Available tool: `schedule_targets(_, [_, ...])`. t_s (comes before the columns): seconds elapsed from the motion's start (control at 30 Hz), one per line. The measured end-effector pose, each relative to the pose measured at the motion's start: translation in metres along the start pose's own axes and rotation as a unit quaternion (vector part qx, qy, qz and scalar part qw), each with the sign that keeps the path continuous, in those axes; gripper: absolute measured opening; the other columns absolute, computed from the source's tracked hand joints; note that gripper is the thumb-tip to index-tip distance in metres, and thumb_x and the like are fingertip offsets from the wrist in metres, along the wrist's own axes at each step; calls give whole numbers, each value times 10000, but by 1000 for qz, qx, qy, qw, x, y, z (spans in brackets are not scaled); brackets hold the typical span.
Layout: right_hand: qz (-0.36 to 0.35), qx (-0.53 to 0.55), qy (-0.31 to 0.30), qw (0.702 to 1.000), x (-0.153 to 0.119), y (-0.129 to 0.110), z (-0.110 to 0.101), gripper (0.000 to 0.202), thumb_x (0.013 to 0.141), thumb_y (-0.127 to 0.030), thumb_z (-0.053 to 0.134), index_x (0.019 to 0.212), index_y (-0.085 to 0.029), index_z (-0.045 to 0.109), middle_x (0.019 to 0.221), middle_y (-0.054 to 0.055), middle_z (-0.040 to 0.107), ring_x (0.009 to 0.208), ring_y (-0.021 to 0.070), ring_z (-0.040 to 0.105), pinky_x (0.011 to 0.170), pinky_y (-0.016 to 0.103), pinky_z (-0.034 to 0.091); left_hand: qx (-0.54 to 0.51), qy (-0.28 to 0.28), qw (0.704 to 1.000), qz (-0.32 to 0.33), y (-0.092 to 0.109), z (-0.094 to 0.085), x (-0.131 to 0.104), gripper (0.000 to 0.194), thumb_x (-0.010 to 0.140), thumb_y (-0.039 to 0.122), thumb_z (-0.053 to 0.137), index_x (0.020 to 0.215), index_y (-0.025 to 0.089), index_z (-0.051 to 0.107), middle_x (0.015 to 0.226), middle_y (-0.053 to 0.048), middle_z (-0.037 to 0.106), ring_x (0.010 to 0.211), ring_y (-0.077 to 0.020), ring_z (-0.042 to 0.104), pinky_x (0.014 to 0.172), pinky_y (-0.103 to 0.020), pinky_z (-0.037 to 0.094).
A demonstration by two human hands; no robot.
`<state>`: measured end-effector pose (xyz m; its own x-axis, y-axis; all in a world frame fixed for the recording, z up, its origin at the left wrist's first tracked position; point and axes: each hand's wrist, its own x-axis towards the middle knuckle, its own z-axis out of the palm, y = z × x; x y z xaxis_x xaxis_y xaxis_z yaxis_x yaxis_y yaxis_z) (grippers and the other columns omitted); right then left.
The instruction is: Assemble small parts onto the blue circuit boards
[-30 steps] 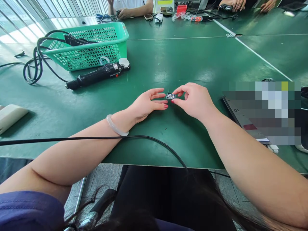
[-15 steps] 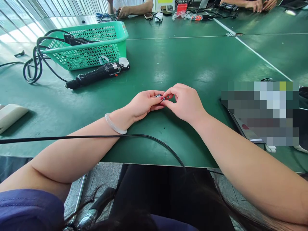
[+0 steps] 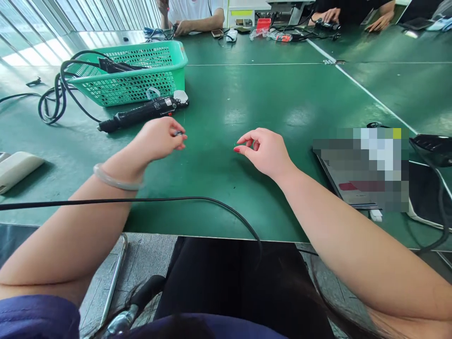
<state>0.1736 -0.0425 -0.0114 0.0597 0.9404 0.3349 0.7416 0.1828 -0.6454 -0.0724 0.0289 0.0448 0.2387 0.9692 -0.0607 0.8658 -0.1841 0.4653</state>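
My left hand (image 3: 160, 136) is over the green table, in front of the black corded electric screwdriver (image 3: 144, 113). Its fingers curl around small dark-and-silver metal pieces (image 3: 178, 133), partly hidden and too small to name. To the right, my right hand (image 3: 266, 150) hovers above the tabletop with thumb and forefinger drawn close in a pinch. A tiny speck shows at those fingertips, but I cannot make out what it is. The two hands are well apart.
A green plastic basket (image 3: 130, 87) with dark tools and a looped cable stands behind the screwdriver. A black cable (image 3: 197, 198) crosses in front of me. A laptop-like item (image 3: 353, 188), partly blurred, lies right. Two people's hands and forearms rest across the table.
My left hand has moved left, away from my right hand and towards the screwdriver, carrying the small pieces. My right hand stays near the same spot, still pinched.
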Motion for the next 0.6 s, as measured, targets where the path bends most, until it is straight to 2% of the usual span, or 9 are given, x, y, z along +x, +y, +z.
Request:
schedule_targets(0.03, [4,5,-2,1000,0,0,-1,138,791,-326,747,846,-201,728,776,8,599,628,116,439,634,302,363,92,28,995,-6,-12,-8,1,279,842,233,566,1084,123,653,884,-113,742,975,-260,699,940,-400,493])
schedule_targets(0.1, [7,13,-6,1000,0,-1,-1,139,796,-322,739,858,-198,727,789,10,605,629,113,441,641,301,367,225,60,972,-38,-35,-21,1,351,833,253,549,1128,88,643,1093,-177,715,1121,-323,639,979,-434,459])
schedule_targets(0.17, [6,15,-9,1000,0,-1,-1,142,802,-326,729,860,-196,726,787,11,604,636,115,446,648,301,367,271,43,959,-73,-55,-31,1,392,834,309,562,1146,80,625,1168,-183,691,1132,-327,622,973,-416,449])
schedule_targets(0.27, [5,14,-11,1000,0,-1,-1,148,814,-343,711,844,-199,726,773,11,597,645,119,452,650,299,363,241,50,964,-106,-75,-37,0,282,806,369,640,990,155,625,1065,-97,721,1007,-261,637,900,-348,449])
schedule_targets(0.33, [4,15,-12,1000,0,0,-2,161,830,-358,687,833,-202,726,776,13,597,645,121,454,644,296,363,185,79,973,-114,-82,-38,-1,228,767,389,718,826,210,590,859,0,711,862,-199,611,814,-298,432])
schedule_targets(0.4, [4,15,-12,1000,0,0,-2,187,849,-376,657,824,-203,724,786,18,602,645,123,457,644,296,367,119,111,981,-108,-86,-37,-1,280,718,401,786,705,231,565,668,51,636,743,-164,540,749,-281,382])
schedule_targets(0.5, [7,15,-14,1000,0,1,-3,227,870,-400,623,815,-199,712,801,28,610,654,129,466,654,302,376,77,124,985,-95,-86,-35,-2,269,702,399,811,633,247,600,585,48,570,662,-154,460,702,-298,306])
schedule_targets(0.6, [8,16,-22,1000,0,2,-2,249,879,-414,608,797,-197,697,803,29,615,664,133,472,661,306,378,115,111,982,-98,-81,-35,-3,216,746,347,784,655,237,622,594,40,554,637,-141,443,659,-295,271])
